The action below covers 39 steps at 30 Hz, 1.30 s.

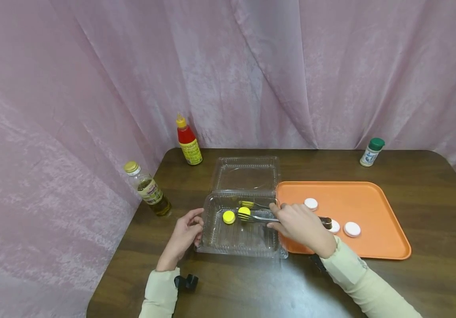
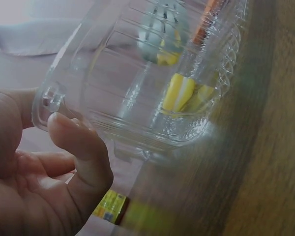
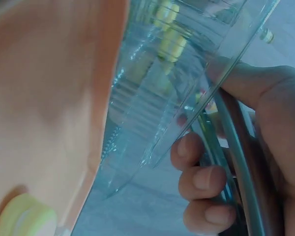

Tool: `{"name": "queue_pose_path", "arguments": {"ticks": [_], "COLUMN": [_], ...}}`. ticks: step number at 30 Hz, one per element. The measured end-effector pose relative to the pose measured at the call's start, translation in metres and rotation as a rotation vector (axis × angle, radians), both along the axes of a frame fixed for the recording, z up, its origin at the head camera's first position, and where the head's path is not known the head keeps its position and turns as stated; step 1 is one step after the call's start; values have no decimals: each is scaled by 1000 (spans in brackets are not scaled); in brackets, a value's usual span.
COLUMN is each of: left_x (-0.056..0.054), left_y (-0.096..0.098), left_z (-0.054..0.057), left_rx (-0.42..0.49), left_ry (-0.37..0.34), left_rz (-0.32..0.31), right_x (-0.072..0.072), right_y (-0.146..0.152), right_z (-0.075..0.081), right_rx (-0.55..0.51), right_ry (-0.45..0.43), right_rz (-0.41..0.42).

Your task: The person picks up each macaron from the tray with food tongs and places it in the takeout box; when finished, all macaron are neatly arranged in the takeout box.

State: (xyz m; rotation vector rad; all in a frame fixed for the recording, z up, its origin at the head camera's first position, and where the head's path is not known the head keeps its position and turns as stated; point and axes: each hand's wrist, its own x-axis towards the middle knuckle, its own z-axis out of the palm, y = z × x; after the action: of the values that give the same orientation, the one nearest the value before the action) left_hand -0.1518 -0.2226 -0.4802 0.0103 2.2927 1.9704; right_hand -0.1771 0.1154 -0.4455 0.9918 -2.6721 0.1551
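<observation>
Sleeves (image 1: pixel 161 289) nearest. Left hand (image 1: pixel 185 232) pinches clear box (image 1: pixel 235 244) at its 9 o'clock rim, likely to steady it; right hand (image 1: pixel 301 224), well apart, grips tongs (image 1: pixel 265 219) at box's 3 o'clock, tips straddling one yellow disc (image 1: pixel 245 210) inside. Orange tray (image 1: pixel 355 198) of white discs (image 1: pixel 352 229) sits just beside at 3, presumably for short reach.

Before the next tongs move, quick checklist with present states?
1. Right grip holds the tongs: ok.
2. Left grip on the container's left edge: ok.
3. Lid open, folded back: ok.
4. Left yellow disc inside the container: ok.
5. Right yellow disc free of the tongs: cannot tell, one tip overlaps it in the head view.
6. Tray cleared: not ok, three white discs visible on it.
</observation>
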Motion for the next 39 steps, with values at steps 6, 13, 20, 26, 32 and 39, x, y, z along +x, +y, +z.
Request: {"name": "queue_pose_path", "arguments": {"ticks": [6, 13, 20, 26, 32, 39], "left_x": [-1, -1, -1, 0, 1, 0], "left_y": [1, 1, 2, 2, 0, 0], "left_z": [1, 0, -1, -2, -1, 0], "left_rx": [14, 16, 21, 2, -7, -9], "left_ry": [-14, -12, -9, -11, -1, 3], "left_rz": [3, 1, 1, 4, 12, 14], "right_x": [-1, 0, 2, 4, 3, -1], "right_y": [-3, -3, -4, -3, 0, 19], "right_z": [4, 2, 1, 3, 9, 26], "right_rx": [18, 18, 36, 52, 27, -109], "right_ry": [-58, -25, -18, -40, -65, -134], "right_rz": [-15, -17, -28, -39, -15, -33]}}
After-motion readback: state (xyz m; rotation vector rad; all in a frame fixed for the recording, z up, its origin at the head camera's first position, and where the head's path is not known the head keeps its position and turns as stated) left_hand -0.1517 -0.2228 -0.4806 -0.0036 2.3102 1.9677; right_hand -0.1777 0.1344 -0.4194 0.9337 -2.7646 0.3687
